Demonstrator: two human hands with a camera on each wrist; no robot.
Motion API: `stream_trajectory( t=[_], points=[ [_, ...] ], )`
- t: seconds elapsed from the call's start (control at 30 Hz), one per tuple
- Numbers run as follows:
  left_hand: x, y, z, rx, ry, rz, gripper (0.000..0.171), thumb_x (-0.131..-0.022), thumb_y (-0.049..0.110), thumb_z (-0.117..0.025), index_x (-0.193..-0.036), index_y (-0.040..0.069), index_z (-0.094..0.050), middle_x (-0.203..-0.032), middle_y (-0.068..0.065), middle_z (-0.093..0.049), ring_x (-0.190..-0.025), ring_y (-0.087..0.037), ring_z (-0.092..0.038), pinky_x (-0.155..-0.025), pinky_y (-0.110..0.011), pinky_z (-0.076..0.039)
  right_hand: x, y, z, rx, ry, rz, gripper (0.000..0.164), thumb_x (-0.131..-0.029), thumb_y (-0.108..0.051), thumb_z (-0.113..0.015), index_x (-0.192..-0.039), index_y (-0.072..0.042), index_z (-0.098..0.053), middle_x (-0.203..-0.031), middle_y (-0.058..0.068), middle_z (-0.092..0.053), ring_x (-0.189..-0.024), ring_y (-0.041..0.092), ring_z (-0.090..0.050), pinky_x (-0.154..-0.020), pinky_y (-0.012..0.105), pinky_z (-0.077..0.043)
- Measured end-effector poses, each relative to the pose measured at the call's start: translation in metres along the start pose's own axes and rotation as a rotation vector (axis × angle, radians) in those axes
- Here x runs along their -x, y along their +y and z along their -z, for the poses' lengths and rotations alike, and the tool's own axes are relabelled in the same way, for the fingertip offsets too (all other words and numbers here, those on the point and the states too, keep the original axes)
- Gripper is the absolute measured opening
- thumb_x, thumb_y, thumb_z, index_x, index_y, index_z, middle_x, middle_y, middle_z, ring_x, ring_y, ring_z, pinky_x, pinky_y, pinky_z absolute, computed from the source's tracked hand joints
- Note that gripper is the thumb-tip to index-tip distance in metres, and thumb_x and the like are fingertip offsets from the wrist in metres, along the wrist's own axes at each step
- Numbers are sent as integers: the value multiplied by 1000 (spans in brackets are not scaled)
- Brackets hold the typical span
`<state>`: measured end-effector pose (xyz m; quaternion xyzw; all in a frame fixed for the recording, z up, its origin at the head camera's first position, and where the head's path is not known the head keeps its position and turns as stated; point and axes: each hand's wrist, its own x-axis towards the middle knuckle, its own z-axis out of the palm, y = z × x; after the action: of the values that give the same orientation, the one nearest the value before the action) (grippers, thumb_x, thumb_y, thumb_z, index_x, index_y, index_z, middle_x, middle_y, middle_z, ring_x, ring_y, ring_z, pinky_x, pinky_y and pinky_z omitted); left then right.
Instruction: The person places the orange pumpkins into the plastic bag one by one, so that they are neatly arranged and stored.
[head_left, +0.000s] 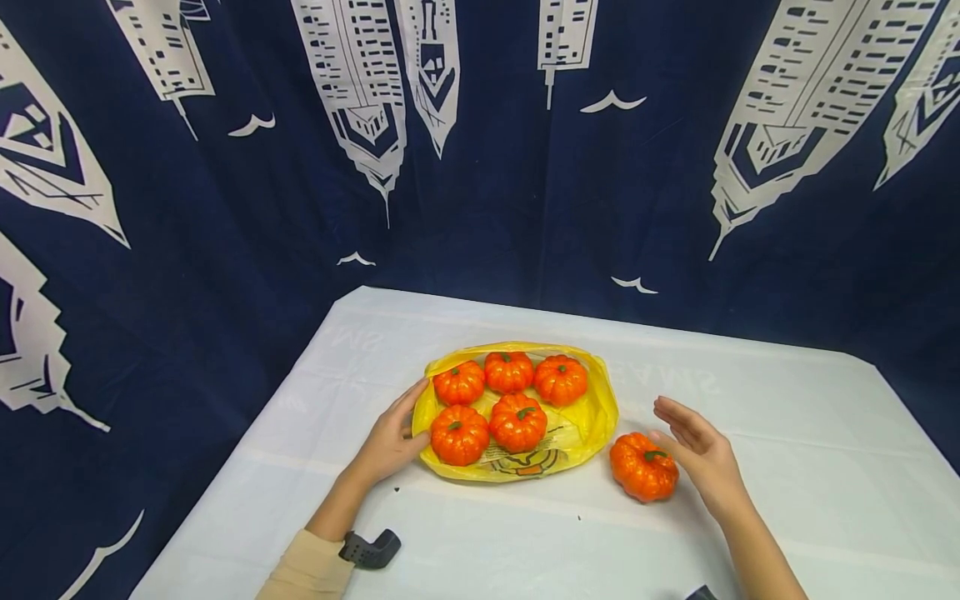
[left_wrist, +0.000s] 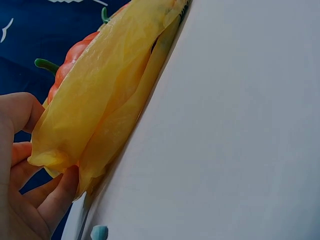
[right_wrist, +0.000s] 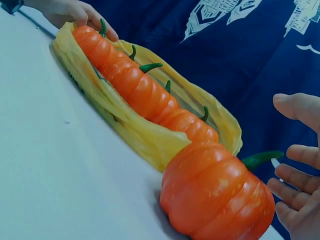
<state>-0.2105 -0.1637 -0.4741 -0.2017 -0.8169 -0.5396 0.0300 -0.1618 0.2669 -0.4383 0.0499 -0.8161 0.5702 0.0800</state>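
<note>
A yellow plastic bag (head_left: 592, 433) lies on the table with its mouth spread wide, and several small orange pumpkins (head_left: 519, 423) with green stems sit inside it. My left hand (head_left: 393, 437) holds the bag's left edge. In the left wrist view the thumb and fingers (left_wrist: 60, 197) of that hand meet the yellow plastic (left_wrist: 95, 110). Just right of the bag, a single pumpkin (head_left: 642, 468) stands on the tabletop. Beside its right side is my right hand (head_left: 705, 462), with fingers spread; the right wrist view shows a gap between those fingers and the pumpkin (right_wrist: 215, 195).
The table wears a white cover (head_left: 525, 542). Behind it hangs a dark blue cloth (head_left: 480, 208) printed with white buildings and birds. A black wristband (head_left: 371, 550) is on my left wrist. Small dark specks lie in front of the bag.
</note>
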Motion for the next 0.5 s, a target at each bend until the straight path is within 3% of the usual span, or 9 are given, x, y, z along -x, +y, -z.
stream_trajectory(
  t=[0.23,0.5],
  points=[
    [0,0,0,7,-4,-1,80,-81,-6,-59,-154,7,-29,-159,-15,-23,-132,-40,-42,-87,-28,-56,7,8,1,-19,-21,12,52,-95,-13,-64,-140,6,-45,-125,-21,-56,-118,-8,-48,-96,4,-38],
    [0,0,1,-14,0,-3,79,-81,-5,-59,-153,6,-30,-158,-14,-25,-133,-38,-41,-88,-28,-55,12,19,-1,-71,-68,-19,55,-93,-9,-65,-140,8,-43,-133,-10,-57,-117,-8,-49,-95,3,-37]
  ],
)
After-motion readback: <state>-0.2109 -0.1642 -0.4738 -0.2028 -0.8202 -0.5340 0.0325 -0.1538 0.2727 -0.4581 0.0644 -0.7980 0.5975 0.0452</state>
